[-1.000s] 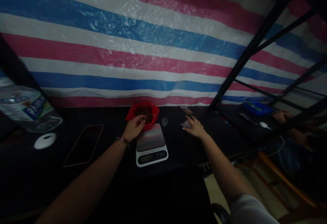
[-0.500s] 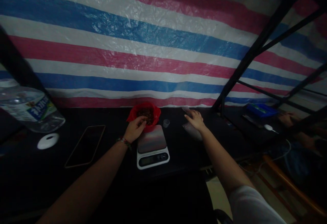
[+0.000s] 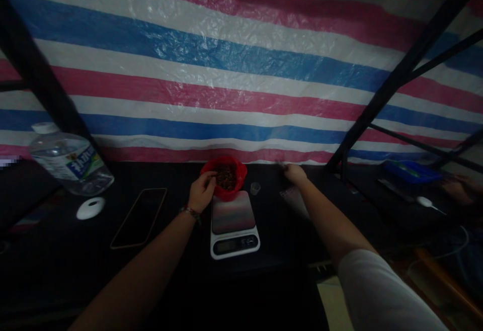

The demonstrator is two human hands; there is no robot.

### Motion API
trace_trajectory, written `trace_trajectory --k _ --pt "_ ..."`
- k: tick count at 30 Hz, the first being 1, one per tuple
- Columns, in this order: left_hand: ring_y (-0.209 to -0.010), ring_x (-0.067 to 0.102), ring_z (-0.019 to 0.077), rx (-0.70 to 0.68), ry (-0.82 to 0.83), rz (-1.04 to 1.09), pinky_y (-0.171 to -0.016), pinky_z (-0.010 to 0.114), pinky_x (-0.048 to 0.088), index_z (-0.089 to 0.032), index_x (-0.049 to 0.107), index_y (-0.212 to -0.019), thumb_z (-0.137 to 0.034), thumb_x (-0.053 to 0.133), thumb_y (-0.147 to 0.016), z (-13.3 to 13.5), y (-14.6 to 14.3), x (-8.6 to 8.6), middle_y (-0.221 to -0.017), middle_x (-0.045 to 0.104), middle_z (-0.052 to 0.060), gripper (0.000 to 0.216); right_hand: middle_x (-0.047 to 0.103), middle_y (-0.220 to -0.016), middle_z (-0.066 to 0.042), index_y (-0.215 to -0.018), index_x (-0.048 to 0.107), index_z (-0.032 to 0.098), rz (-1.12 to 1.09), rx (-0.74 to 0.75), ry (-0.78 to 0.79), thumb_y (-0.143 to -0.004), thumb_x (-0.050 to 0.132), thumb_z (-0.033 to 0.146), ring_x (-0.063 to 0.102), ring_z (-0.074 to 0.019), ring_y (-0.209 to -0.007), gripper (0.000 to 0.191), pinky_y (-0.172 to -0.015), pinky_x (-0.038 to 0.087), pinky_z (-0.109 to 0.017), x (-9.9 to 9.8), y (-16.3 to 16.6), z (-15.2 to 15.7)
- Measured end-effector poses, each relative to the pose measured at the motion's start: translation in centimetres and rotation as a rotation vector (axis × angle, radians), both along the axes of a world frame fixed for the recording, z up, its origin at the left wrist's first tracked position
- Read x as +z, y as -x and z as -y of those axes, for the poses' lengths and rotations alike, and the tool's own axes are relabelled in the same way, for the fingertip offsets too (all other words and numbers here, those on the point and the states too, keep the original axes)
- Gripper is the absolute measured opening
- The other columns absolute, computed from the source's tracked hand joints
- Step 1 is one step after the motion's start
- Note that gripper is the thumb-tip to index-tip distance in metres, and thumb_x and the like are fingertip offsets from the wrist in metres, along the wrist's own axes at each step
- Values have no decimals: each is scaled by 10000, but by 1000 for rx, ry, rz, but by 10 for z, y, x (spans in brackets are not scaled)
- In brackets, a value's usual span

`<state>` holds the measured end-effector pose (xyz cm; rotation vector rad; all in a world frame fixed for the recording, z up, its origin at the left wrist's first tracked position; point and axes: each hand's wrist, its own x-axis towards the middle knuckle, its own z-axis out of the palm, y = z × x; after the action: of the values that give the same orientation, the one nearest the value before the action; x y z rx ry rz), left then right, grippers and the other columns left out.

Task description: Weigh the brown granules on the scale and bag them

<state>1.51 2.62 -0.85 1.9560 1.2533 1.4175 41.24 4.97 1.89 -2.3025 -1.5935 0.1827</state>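
Left hand: I am resting my left hand (image 3: pixel 202 191) at the near-left lip of the red bag (image 3: pixel 225 176), fingers curled loosely onto its edge; whether I am pinching anything I cannot tell.
Right hand: I am reaching my right hand (image 3: pixel 295 172) out toward one o'clock, palm down, fingers loosely bent near the tarp's foot; its grip is too dim to tell.
Red bag: it is sitting at twelve o'clock, holding dark bits, touching the far edge of the scale (image 3: pixel 234 223).
Small clear cup (image 3: pixel 255 188): it is standing just beside the bag, between my hands.
Phone (image 3: pixel 138 216): it is lying at ten o'clock.
Water bottle (image 3: pixel 71 161): it is lying tilted, farther left.
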Motion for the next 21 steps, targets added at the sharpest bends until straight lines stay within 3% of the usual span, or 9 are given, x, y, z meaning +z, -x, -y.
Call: trace_trajectory --k 4,7,11,15,19,21 --pt "-809 622 173 -17 20 79 -756 282 493 -176 617 -1075 -361 474 -845 -3 -2 -3 -933 664 56 327 693 -897 -67 -1118 615 182 -170 140 -139 -830 452 332 636 -168 -741 363 -674 488 -271 21 42 1" --pt "-767 614 150 -103 56 218 -709 266 503 -165 575 -1142 -390 513 -832 -5 -3 -3 -987 644 74 388 672 -964 -55 -1179 549 185 -809 491 -309 -747 575 325 612 -130 -671 455 -590 489 -247 30 96 12" --pt "-531 532 71 -257 167 422 -528 215 469 -151 487 -1231 -444 531 -816 -6 -3 -3 -963 635 80 509 666 -880 -9 -1100 531 203 -1152 636 -285 -653 692 264 622 -130 -703 479 -611 503 -238 28 164 27" --pt "-445 481 71 -221 249 475 -452 188 405 -123 581 -1006 -453 590 -769 -5 -3 -2 -603 575 -15 406 674 -865 -21 -1011 570 189 -1137 647 -278 -703 655 268 634 -154 -758 329 -715 518 -303 23 201 27" --pt "-441 496 82 -92 259 437 -452 193 411 -132 603 -795 -448 621 -745 -7 0 2 -514 547 -28 320 659 -981 -51 -997 613 198 -766 443 -617 -747 617 274 606 -187 -893 261 -849 478 -365 19 209 29" --pt "-470 530 92 -56 260 414 -474 197 437 -132 614 -775 -464 616 -746 -8 0 3 -541 582 -12 333 658 -973 -48 -963 643 213 -571 436 -693 -770 599 265 594 -193 -913 205 -873 463 -368 16 210 36"
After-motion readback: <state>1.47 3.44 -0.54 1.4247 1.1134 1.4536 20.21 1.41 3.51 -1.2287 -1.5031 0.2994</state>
